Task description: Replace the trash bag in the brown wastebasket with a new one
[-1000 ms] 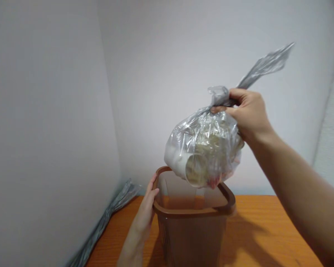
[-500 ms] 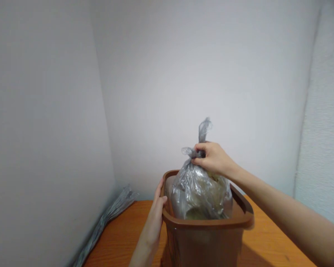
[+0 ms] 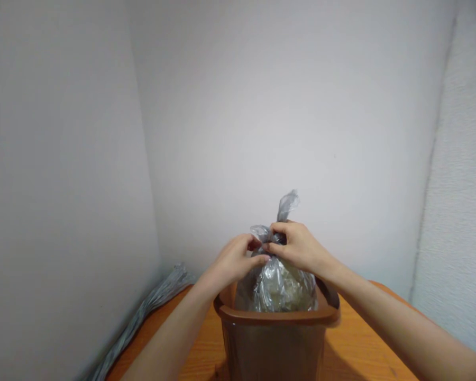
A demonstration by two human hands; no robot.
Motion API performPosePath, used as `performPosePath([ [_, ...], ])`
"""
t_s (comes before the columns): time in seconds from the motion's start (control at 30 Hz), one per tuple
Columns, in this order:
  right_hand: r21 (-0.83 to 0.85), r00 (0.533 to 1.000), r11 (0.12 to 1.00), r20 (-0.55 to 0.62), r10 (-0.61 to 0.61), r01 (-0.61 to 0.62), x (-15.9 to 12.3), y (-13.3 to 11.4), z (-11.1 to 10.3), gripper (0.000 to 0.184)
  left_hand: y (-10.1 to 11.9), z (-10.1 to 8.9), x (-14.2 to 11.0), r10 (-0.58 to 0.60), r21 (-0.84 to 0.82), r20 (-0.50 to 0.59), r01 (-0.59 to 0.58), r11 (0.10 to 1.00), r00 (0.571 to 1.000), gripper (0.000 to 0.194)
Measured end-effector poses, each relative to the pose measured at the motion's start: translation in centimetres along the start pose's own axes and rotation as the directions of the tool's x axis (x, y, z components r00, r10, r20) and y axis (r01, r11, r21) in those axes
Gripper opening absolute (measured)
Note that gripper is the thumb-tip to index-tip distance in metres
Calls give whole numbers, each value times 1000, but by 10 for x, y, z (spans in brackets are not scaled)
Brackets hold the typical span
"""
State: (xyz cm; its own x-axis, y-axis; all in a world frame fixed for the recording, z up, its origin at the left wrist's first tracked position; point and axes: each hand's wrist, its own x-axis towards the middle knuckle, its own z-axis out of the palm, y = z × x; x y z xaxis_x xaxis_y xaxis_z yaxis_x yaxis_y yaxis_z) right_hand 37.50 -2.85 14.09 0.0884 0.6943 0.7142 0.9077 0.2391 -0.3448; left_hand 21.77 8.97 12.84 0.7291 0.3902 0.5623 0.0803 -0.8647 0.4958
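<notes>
"Where is the load?"

"Lower centre of the frame: on the orange wooden tabletop (image 3: 353, 360), a square brown plastic bin (image 3: 275, 349) holds the clear knotted plastic bag (image 3: 280, 286), now lowered inside."

"Hands?"

"Left hand (image 3: 234, 260) has joined right hand (image 3: 299, 246) at the knot (image 3: 266, 235), fingers of both pinched together on it."

Smooth pale grey walls (image 3: 71, 148) meet in corner; textured wall (image 3: 456, 185) at right; orange wood-grain tabletop (image 3: 365, 338) below.
</notes>
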Motion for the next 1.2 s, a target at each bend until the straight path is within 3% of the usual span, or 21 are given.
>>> performPosePath([
  [0.1, 107, 1000, 994, 9, 0, -1, -7, 4, -7, 21, -2, 3, 9, -25, -40, 4, 25, 999, 1000, 8],
  [0.2, 125, 986, 992, -166, -11, 32, -21, 10, -19, 48, -2, 1, 4, -20, -140, -13, 18, 990, 1000, 8],
  [0.27, 15, 948, 998, -313, -59, 67, -30, 13, -27, 33, -2, -1, -1, -25, -194, -37, 18, 981, 999, 14],
  [0.3, -36, 940, 996, -329, -89, 82, -32, 13, -28, 20, -1, -2, -2, -29, -213, -47, 18, 977, 998, 17],
  [0.33, -66, 945, 993, -306, -111, 95, -34, 13, -28, 9, -1, -3, -4, -31, -228, -55, 18, 973, 998, 20],
  [0.5, -76, 991, 992, -85, -107, 101, -26, 11, -8, 12, 7, -4, -6, -10, -269, -39, -1, 963, 999, 29],
  [0.67, 3, 999, 999, 27, -33, 33, -15, 7, 1, 7, 13, -8, -9, 30, -160, -39, -36, 987, 999, 12],
  [0.9, 71, 996, 996, -79, -46, 52, -25, 18, -7, 9, -2, -20, -18, 4, -28, -27, -5, 1000, 1000, 10],
  [1.0, 167, 996, 986, -88, 22, -7, -31, 23, -6, 10, -7, -24, -22, -27, -15, 3, 27, 1000, 1000, 16],
  [1.1, 303, 993, 949, -53, 107, -86, -35, 25, -2, 12, 0, -27, -22, -60, -30, 43, 61, 998, 997, 23],
  [1.2, 381, 993, 919, -18, 116, -101, -34, 25, 2, 13, 14, -27, -18, -57, -84, -4, 56, 995, 998, 26],
])
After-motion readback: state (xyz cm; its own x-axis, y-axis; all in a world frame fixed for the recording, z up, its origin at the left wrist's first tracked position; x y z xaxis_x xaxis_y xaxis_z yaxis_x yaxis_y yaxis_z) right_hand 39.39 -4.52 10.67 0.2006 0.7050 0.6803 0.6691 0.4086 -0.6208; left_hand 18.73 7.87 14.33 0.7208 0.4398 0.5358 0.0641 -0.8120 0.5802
